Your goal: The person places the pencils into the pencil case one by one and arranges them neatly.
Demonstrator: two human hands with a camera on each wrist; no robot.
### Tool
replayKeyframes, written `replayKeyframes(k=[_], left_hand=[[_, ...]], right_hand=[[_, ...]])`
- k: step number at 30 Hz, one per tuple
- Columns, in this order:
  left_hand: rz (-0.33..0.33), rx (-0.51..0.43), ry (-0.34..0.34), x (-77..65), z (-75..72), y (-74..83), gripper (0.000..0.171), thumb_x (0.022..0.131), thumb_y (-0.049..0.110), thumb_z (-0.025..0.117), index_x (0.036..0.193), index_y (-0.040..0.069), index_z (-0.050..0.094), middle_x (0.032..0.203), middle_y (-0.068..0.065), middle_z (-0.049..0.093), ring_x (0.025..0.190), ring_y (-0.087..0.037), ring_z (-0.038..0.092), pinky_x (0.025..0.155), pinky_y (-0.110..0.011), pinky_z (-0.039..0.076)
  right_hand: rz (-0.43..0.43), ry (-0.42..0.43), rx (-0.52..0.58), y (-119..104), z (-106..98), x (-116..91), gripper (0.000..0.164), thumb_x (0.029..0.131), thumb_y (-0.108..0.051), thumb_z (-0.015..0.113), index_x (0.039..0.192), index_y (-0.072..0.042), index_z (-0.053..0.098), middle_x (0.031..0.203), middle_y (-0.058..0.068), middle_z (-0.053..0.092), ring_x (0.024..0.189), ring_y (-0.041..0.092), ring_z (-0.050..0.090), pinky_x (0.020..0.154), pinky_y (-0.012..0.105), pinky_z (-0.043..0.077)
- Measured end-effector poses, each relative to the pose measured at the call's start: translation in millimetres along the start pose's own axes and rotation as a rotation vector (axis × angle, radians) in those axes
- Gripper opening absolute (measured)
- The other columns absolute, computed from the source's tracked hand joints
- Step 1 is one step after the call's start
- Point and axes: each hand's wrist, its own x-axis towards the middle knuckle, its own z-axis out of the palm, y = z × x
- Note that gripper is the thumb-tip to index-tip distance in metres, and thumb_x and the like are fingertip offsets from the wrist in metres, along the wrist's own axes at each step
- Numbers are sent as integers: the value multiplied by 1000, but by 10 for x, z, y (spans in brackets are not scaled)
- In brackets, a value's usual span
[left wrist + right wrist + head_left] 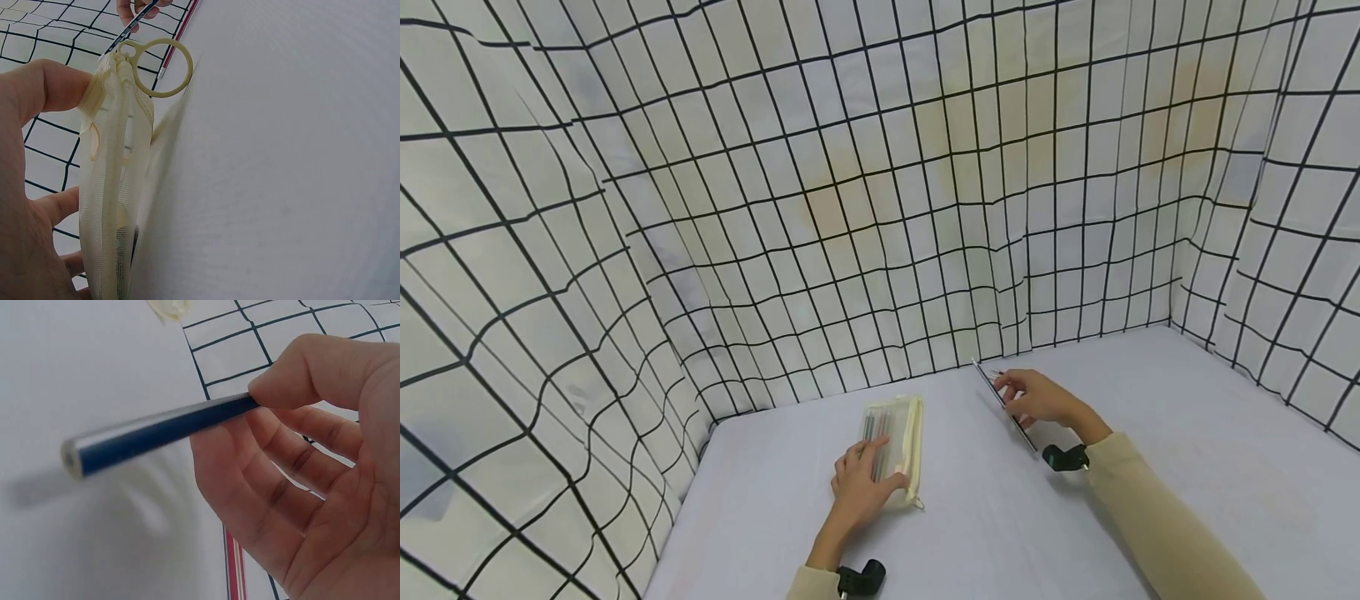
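Note:
A cream translucent pencil pouch (895, 425) lies flat on the table, with several pencils showing through its top. My left hand (861, 483) rests on it, fingers spread and thumb near the zipper side. In the left wrist view, the zipper edge (103, 187) faces the camera, and a ring pull (189, 69) hangs at its end. My right hand (1033, 398) pinches a blue and white striped pencil (156, 434) between thumb and fingers, tilted above the table. Beyond that hand lies a red striped pencil (234, 565), partly hidden in the right wrist view.
The white table (985, 533) meets a white cloth wall with a black grid (850, 250) at the back. Similar grid walls rise at left and right. A dark wrist camera (1063, 457) sits on the right wrist, another camera (863, 577) on the left.

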Motion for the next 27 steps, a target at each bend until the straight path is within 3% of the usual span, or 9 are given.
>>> replayKeyframes(k=[9, 27], left_hand=[[5, 5, 3, -3, 0, -2, 79, 74, 42, 74, 147, 20, 54, 155, -20, 38, 142, -48, 26, 110, -74, 18], [4, -1, 3, -5, -8, 1, 78, 75, 42, 74, 147, 19, 54, 155, -20, 38, 142, -48, 25, 109, -74, 19]], right_hand=[[9, 3, 96, -41, 107, 26, 40, 92, -6, 63, 130, 4, 55, 96, 10, 61, 79, 20, 63, 67, 38, 61], [108, 16, 239, -164, 361, 58, 42, 88, -5, 66, 128, 2, 55, 97, 11, 60, 84, 22, 63, 68, 37, 62]])
